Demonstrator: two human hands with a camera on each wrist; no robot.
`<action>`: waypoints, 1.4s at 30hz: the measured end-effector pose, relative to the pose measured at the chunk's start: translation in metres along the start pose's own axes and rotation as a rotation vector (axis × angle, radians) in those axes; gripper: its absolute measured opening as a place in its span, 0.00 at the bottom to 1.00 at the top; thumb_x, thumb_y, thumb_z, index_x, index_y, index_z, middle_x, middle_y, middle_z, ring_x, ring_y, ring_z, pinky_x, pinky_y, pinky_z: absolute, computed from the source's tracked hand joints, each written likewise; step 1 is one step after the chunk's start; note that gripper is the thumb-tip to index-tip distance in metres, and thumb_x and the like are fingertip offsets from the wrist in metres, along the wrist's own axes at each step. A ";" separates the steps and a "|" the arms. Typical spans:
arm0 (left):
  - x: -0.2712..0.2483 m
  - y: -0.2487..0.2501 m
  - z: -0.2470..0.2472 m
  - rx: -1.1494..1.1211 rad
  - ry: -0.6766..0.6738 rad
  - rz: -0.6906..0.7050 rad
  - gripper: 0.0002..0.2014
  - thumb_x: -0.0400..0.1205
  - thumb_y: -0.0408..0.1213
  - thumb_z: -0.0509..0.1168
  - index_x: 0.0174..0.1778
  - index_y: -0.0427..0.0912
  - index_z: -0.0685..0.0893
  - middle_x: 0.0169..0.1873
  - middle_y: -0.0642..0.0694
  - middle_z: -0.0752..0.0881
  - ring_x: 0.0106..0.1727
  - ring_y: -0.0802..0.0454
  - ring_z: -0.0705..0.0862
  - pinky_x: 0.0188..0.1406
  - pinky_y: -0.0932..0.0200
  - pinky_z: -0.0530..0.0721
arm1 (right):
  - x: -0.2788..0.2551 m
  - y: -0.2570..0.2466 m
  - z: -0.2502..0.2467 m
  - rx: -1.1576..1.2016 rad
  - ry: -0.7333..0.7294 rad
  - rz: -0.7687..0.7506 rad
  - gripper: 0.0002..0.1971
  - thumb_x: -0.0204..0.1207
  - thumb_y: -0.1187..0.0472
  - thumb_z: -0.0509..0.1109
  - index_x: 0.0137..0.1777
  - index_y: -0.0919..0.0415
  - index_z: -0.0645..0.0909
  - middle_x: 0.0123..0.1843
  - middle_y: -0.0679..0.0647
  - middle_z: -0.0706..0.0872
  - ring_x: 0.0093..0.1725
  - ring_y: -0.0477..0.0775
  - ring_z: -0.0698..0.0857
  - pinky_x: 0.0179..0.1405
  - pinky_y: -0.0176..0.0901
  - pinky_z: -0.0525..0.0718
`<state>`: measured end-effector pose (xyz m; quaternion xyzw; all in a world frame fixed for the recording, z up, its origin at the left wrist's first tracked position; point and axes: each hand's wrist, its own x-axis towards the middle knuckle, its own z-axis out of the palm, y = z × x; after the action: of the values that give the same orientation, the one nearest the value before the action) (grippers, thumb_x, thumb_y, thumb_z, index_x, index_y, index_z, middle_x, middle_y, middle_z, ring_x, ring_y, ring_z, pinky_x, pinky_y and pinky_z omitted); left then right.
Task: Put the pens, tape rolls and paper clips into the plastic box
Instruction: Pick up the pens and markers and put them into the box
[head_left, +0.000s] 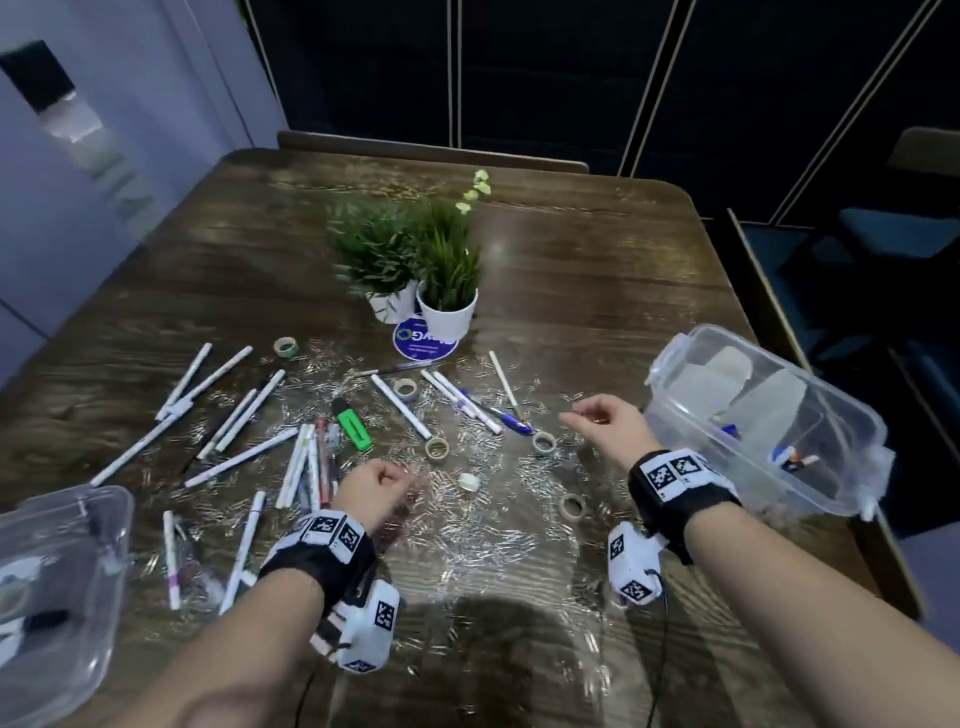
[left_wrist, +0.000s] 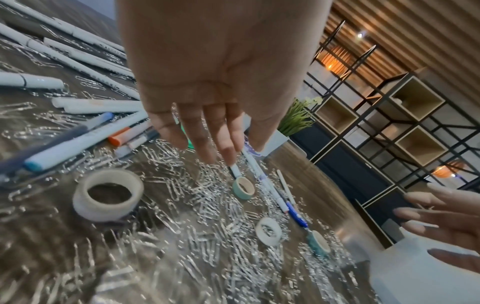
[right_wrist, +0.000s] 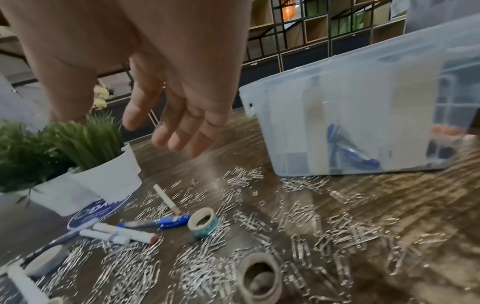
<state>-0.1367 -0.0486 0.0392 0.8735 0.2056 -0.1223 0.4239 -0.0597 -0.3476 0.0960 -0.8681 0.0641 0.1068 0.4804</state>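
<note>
Progress was slight, by the look of it. Most of the stationery still lay scattered over the wooden surface (head_left: 597, 270): a spread of white pens (head_left: 244, 405) to the left, a green highlighter (head_left: 355, 429) near the middle, a blue pen (head_left: 496, 413) further right, several tape rolls (head_left: 437, 449) among them, and a glittering litter of paper clips (head_left: 483, 545) across the whole middle ground. The plastic box (head_left: 763, 415) stood open at the right edge, and through its clear wall only a few items showed, among them what looked like a blue pen and something orange-tipped; the rest of its contents were too blurred to name. A second clear container (head_left: 62, 571) sat at the near left corner, its contents unclear.

The left hand (head_left: 376, 491) hovered just above the paper clips beside the pens, fingers hanging loosely and holding nothing that could be seen. The right hand (head_left: 605, 418) was raised between the tape rolls and the box, fingers relaxed and likewise empty. Two potted plants (head_left: 415, 260) stood behind the mess on a blue round sticker (head_left: 415, 343).

Nearly everything remained to be gathered, and the paper clips looked likely to be the slowest part, being many, small and widely strewn.
</note>
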 end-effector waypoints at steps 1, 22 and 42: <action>0.007 -0.005 -0.006 0.050 0.024 -0.011 0.09 0.79 0.47 0.69 0.39 0.48 0.80 0.36 0.50 0.85 0.40 0.50 0.83 0.40 0.59 0.78 | 0.006 -0.004 0.014 -0.010 -0.013 0.010 0.15 0.72 0.52 0.79 0.53 0.58 0.83 0.47 0.51 0.86 0.46 0.49 0.83 0.45 0.35 0.80; 0.136 -0.021 -0.001 -0.087 -0.071 -0.068 0.12 0.81 0.48 0.66 0.46 0.42 0.80 0.33 0.46 0.88 0.30 0.56 0.87 0.26 0.66 0.84 | 0.127 -0.025 0.170 -0.437 -0.099 0.044 0.18 0.75 0.50 0.75 0.61 0.56 0.82 0.59 0.51 0.86 0.56 0.52 0.84 0.59 0.44 0.82; 0.160 -0.006 0.023 -0.010 -0.096 -0.197 0.16 0.78 0.43 0.69 0.25 0.39 0.85 0.20 0.47 0.86 0.18 0.58 0.82 0.23 0.61 0.84 | 0.123 0.007 0.168 -0.721 -0.276 0.046 0.11 0.84 0.59 0.64 0.60 0.63 0.82 0.44 0.54 0.84 0.40 0.52 0.81 0.44 0.43 0.85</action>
<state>0.0013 -0.0225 -0.0416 0.8401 0.2707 -0.2039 0.4235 0.0367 -0.2097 -0.0267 -0.9572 -0.0235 0.2488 0.1459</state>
